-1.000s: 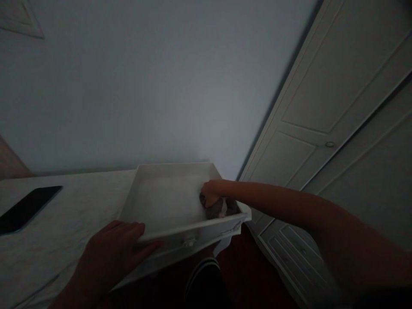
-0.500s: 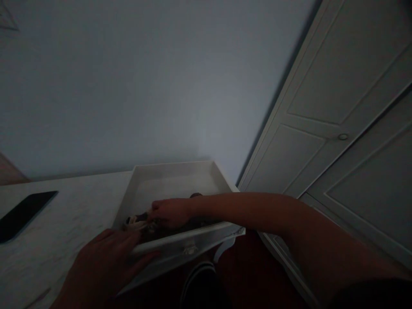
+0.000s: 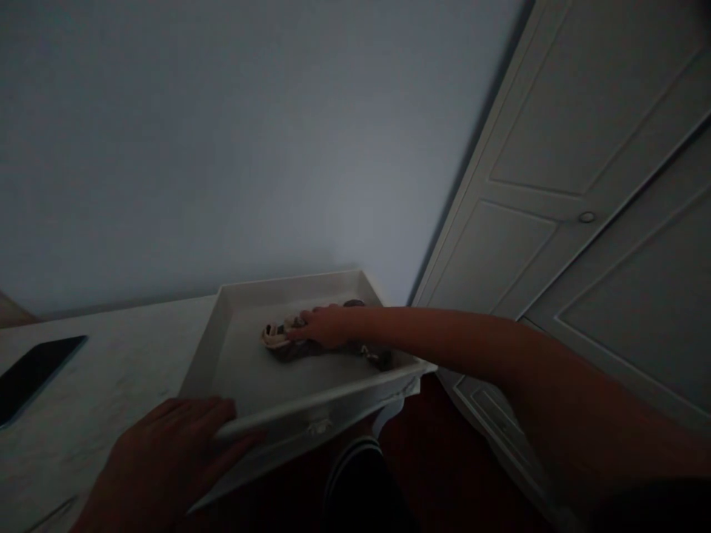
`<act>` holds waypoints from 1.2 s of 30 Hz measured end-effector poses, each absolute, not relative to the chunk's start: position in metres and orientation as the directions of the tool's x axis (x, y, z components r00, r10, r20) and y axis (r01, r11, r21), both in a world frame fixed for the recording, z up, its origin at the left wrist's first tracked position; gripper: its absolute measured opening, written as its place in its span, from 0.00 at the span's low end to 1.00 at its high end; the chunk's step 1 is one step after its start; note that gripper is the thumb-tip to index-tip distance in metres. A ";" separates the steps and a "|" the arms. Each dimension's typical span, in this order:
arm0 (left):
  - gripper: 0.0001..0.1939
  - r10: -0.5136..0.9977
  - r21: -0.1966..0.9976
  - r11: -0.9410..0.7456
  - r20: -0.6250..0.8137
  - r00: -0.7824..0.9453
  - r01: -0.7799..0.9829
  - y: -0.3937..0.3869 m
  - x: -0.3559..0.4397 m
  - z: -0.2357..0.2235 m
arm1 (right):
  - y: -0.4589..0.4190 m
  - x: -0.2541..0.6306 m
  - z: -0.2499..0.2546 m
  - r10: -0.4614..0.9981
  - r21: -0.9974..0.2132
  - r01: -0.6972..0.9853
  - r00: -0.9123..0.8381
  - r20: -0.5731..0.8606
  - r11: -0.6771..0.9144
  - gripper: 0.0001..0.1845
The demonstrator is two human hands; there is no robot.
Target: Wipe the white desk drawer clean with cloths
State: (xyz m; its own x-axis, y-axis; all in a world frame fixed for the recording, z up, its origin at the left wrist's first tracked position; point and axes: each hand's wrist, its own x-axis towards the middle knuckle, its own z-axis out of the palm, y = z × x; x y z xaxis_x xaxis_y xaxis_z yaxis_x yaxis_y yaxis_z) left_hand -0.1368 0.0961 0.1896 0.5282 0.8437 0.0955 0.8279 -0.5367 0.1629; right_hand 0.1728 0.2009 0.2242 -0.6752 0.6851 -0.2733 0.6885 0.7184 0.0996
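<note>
A white drawer (image 3: 261, 406) with a knob (image 3: 319, 427) on its front rests partly on the counter at my left. My left hand (image 3: 167, 451) is wrapped over its near left corner, thumb in front and fingers at the rim. Inside the drawer lies a loose heap of small dark and cream soft items (image 3: 278, 337), which look like cloth; the dim light hides their exact kind. My right hand (image 3: 327, 326) reaches in from the right with its fingers closed on that heap. Part of the heap is hidden under the hand and forearm.
A dark phone (image 3: 36, 374) lies on the pale counter (image 3: 127, 355) at the left. Behind the drawer is a plain wall (image 3: 278, 148). White panelled cupboard doors (image 3: 533, 229) stand at the right. My leg (image 3: 358, 481) shows below the drawer.
My right hand has moved away from the drawer's front wall toward its middle, and the soft heap has shifted with it. My left hand keeps its hold on the corner.
</note>
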 end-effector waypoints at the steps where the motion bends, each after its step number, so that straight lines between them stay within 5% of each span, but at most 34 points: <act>1: 0.27 0.846 0.137 -0.532 0.042 0.532 0.836 0.096 -0.133 0.193 | 0.194 0.183 0.228 0.693 0.074 0.713 -0.644 -0.324 0.698 0.33; 7: 0.28 0.801 0.061 -0.588 -0.093 0.591 0.806 0.077 -0.078 0.220 | 0.170 0.204 0.243 0.663 -0.192 0.792 -0.595 -0.455 0.579 0.40; 10: 0.27 0.784 0.091 -0.600 -0.127 0.607 0.795 0.070 -0.052 0.229 | 0.161 0.196 0.247 0.577 -0.330 0.755 -0.649 -0.495 0.567 0.36; 14: 0.32 0.821 0.034 -0.553 -0.146 0.552 0.833 0.068 -0.047 0.227 | 0.147 0.202 0.274 0.571 -0.354 0.761 -0.644 -0.509 0.543 0.27; 17: 0.33 0.845 0.026 -0.518 -0.143 0.516 0.855 0.069 -0.049 0.224 | 0.131 0.235 0.315 0.664 -0.362 0.752 -0.658 -0.354 0.551 0.28; 20: 0.33 0.848 0.045 -0.502 -0.168 0.502 0.864 0.069 -0.048 0.225 | 0.101 0.279 0.342 0.750 -0.447 0.663 -0.661 0.027 0.600 0.28; 23: 0.34 0.842 0.068 -0.507 -0.175 0.510 0.859 0.072 -0.045 0.224 | 0.064 0.305 0.323 0.860 -0.518 0.687 -0.417 0.293 0.510 0.30; 29: 0.33 0.791 0.077 -0.606 -0.045 0.610 0.792 0.080 -0.048 0.217 | 0.021 0.298 0.242 0.923 -0.425 0.835 -0.229 0.311 0.350 0.25; 33: 0.34 0.752 0.074 -0.653 -0.052 0.657 0.754 0.082 -0.054 0.213 | 0.032 0.319 0.256 0.919 -0.558 0.763 -0.118 0.376 0.326 0.26; 36: 0.34 0.740 0.101 -0.660 -0.086 0.667 0.745 0.084 -0.056 0.213 | 0.048 0.339 0.270 0.866 -0.688 0.700 0.211 0.453 0.189 0.28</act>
State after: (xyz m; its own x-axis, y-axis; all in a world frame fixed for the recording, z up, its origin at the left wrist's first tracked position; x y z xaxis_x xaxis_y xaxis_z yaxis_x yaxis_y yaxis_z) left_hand -0.0556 0.0838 0.2127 0.6674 0.7398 -0.0858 0.7445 -0.6599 0.1014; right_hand 0.3387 0.0479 0.2700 0.2111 0.8661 0.4531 0.7004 0.1894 -0.6882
